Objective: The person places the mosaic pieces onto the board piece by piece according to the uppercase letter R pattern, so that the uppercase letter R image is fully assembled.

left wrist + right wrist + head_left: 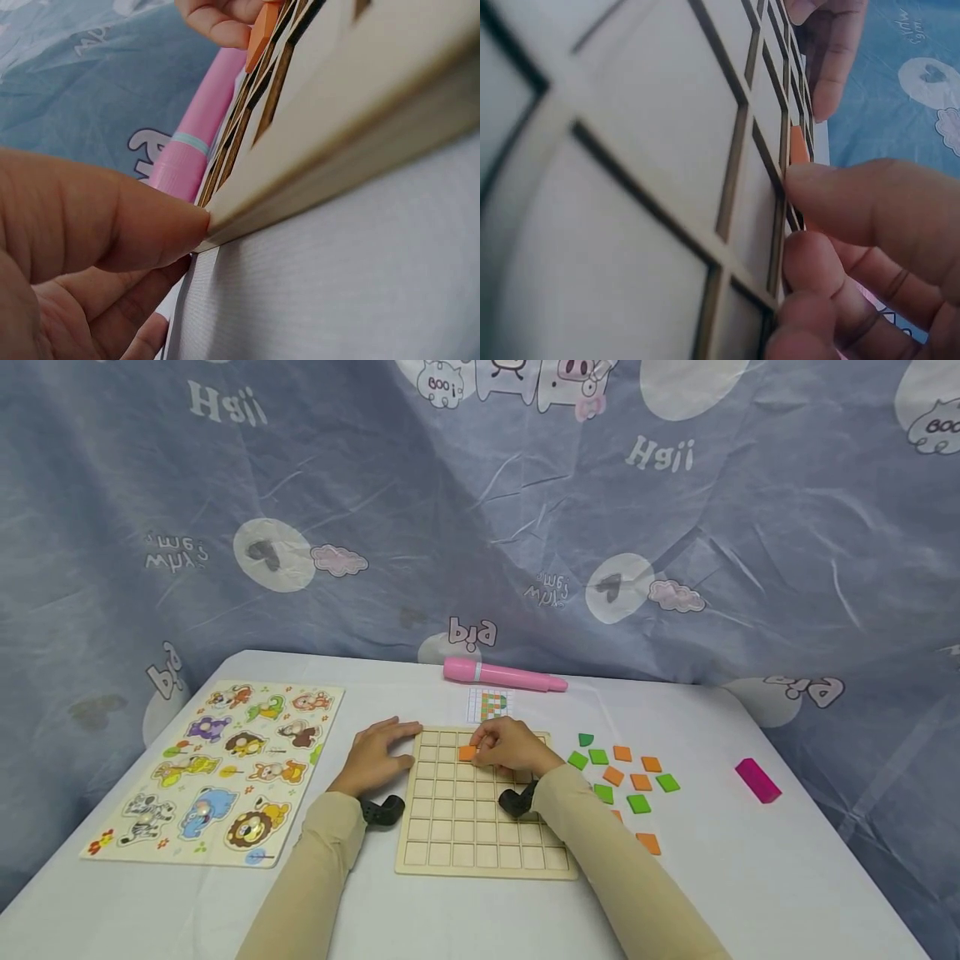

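A wooden grid board lies flat in the middle of the table. At its upper left corner my left hand touches the edge with thumb and fingertips, the fingers fairly straight. In the left wrist view the thumb presses against the board's side. My right hand pinches an orange square tile over the board's second row from the top. From the right wrist view, the tile stands at the grid, partly hidden behind thumb and fingers. A small pattern card lies just beyond the board.
Loose orange and green tiles lie scattered right of the board, some behind the right forearm. A pink marker-shaped stick lies at the back. An animal puzzle board occupies the left side, and a magenta block the far right.
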{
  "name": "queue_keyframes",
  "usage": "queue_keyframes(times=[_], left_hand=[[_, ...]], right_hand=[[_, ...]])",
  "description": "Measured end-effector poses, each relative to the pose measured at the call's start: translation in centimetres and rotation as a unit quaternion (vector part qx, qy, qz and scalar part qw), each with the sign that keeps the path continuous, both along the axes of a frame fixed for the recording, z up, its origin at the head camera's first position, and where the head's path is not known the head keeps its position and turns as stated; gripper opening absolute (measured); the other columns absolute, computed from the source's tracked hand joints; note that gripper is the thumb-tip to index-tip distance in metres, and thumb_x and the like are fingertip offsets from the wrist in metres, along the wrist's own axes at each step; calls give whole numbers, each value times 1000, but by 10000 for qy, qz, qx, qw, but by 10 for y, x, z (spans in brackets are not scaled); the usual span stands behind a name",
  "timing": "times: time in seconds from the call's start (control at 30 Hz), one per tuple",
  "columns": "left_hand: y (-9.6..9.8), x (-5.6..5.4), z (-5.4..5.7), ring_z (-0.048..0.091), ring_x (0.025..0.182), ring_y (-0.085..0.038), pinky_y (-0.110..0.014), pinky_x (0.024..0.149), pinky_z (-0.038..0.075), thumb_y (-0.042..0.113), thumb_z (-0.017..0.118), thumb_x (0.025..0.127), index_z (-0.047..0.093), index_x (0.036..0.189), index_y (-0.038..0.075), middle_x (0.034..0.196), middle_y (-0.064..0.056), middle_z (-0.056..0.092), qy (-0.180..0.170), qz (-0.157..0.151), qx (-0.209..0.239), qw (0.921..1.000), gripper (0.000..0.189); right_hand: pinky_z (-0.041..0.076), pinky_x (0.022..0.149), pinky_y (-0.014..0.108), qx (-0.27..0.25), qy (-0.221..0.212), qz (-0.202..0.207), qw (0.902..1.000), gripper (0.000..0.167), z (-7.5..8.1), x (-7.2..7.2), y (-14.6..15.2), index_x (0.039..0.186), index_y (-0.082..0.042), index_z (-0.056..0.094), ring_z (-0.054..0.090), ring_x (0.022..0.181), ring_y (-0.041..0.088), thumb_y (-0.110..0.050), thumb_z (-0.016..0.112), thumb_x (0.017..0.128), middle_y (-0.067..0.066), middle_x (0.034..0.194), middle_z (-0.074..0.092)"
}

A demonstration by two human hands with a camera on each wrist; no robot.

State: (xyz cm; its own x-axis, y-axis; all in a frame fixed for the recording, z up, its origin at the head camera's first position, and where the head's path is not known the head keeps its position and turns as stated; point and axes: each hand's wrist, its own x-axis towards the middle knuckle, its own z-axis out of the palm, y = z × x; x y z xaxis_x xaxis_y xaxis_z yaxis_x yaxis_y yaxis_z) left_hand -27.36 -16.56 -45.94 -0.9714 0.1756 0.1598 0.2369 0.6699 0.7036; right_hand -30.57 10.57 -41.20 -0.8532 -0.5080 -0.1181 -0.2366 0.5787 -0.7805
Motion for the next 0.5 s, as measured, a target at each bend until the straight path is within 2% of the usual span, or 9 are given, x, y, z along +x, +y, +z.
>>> queue_keyframes(times=[0.2, 0.5], left_hand=[[0, 1, 1, 39, 157, -39, -60, 131, 18, 11, 70, 89, 68, 146, 5, 155, -12, 62, 4, 2, -8, 10000, 57], [1, 1, 0, 39, 157, -39, -60, 131, 18, 11, 70, 89, 68, 146, 5, 155, -12, 62, -8, 17, -4, 10000, 58]], right_hand=[[48, 52, 24, 124, 145, 2, 9998, 18, -3, -3, -3, 111, -3, 75, 55, 51, 10, -5, 81, 94, 1, 75, 66], [48, 52, 25, 100, 130, 17, 9999, 18, -4, -2, -2, 111, -3, 75, 55, 51, 11, -6, 81, 94, 1, 74, 66]])
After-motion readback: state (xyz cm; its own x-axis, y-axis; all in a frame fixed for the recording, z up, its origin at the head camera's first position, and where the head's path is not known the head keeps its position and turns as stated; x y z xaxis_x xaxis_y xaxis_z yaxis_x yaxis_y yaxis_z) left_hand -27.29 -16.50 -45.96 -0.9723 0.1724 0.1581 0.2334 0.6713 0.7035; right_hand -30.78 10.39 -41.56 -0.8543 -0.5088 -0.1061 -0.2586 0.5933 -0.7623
